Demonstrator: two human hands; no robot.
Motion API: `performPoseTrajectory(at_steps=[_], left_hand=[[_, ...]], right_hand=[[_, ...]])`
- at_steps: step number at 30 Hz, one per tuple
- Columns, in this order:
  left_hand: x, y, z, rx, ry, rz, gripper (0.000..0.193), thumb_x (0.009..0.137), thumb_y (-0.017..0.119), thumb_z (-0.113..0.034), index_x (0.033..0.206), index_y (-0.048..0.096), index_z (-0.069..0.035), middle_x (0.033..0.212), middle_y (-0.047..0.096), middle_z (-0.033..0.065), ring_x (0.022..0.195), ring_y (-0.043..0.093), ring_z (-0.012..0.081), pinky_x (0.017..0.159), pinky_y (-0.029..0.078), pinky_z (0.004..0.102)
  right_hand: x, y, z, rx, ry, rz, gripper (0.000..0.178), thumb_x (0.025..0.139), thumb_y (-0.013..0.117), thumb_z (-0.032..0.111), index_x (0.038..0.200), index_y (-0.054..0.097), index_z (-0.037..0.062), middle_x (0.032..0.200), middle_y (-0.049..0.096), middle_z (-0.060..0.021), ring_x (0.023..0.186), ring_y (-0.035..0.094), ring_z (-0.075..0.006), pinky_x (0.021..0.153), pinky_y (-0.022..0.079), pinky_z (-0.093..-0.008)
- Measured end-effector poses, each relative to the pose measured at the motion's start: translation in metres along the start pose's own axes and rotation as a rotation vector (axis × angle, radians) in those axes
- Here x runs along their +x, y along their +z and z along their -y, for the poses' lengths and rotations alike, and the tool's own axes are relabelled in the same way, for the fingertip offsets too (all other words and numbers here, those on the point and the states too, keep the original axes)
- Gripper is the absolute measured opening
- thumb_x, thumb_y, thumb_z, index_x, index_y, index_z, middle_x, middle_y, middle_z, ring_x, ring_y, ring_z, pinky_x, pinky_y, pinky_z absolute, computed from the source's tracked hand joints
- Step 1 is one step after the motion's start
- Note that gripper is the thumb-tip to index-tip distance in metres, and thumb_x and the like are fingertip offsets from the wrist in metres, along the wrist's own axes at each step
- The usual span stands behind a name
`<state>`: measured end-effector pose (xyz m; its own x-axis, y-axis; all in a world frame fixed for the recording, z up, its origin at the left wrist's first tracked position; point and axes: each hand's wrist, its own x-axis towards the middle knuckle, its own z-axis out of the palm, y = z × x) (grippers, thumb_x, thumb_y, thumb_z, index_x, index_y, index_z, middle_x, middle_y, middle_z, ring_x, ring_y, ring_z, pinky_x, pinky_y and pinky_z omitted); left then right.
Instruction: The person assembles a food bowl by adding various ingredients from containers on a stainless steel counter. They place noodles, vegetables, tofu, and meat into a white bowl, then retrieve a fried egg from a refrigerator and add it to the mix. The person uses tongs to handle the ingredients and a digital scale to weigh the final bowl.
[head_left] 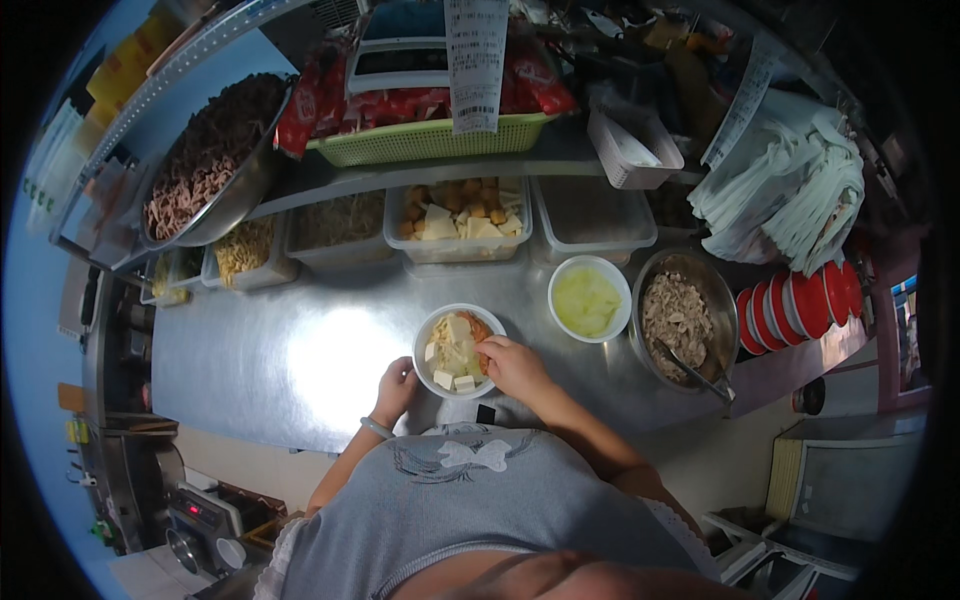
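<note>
A white round bowl stands near the table's front edge, holding white tofu cubes, pale strips and orange-red shreds. My right hand reaches over the bowl's right rim, fingertips pinched together at the food; what they hold is hidden. Beside the bowl's left side is my left hand, its fingers curled; whether it touches the bowl or holds something, I cannot tell. To the right sits a white tub of pale green slices. Next to it is a steel bowl of shredded meat with a spoon.
Clear bins line the back of the steel table, one with tofu pieces. Above, a shelf carries a meat-filled metal basin and a green basket. Plastic bags hang at right over stacked red-rimmed bowls.
</note>
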<state>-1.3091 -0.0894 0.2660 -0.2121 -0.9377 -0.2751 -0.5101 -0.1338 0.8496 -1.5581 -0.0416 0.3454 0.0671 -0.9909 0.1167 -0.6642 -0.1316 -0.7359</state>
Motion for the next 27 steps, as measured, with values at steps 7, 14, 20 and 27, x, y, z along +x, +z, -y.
performPoseTrajectory(at_steps=[7,14,20,27], left_hand=[[-0.002,-0.065,-0.112,-0.472,0.244,-0.34,0.017,0.091,0.047,-0.019,0.095,0.055,-0.004,0.075,0.05,0.003,0.067,0.044,0.0099,0.062,0.038,0.023],[-0.098,-0.112,-0.347,-0.97,1.092,0.936,0.049,0.086,0.043,-0.049,0.093,0.055,-0.002,0.077,0.051,0.0072,0.067,0.045,0.0153,0.062,0.037,0.0275],[-0.124,-0.082,-0.39,-1.078,1.254,1.459,0.04,0.085,0.047,-0.041,0.093,0.054,-0.002,0.075,0.05,0.0059,0.064,0.044,0.0135,0.058,0.036,0.026],[-0.14,-0.085,-0.389,-1.06,1.202,1.638,0.03,0.083,0.052,-0.031,0.093,0.053,-0.002,0.072,0.049,0.0044,0.06,0.043,0.0113,0.054,0.034,0.0242]], right_hand=[[-0.002,-0.008,0.003,0.053,-0.016,-0.045,0.019,0.075,0.055,0.009,0.093,0.06,0.0092,0.095,0.06,-0.0081,0.081,0.059,-0.0303,0.068,0.049,-0.0369],[0.004,-0.015,0.021,0.026,-0.063,-0.03,0.021,0.077,0.055,0.012,0.096,0.061,0.006,0.1,0.059,-0.0113,0.086,0.058,-0.0312,0.074,0.048,-0.0366],[-0.004,-0.044,0.082,0.055,0.001,-0.047,0.023,0.075,0.056,0.01,0.098,0.061,0.0065,0.1,0.059,-0.0109,0.086,0.058,-0.0306,0.075,0.047,-0.0352],[-0.057,-0.048,0.075,0.024,0.129,-0.198,0.023,0.073,0.059,0.006,0.096,0.061,0.0057,0.098,0.059,-0.0112,0.08,0.059,-0.0296,0.071,0.048,-0.0342]])
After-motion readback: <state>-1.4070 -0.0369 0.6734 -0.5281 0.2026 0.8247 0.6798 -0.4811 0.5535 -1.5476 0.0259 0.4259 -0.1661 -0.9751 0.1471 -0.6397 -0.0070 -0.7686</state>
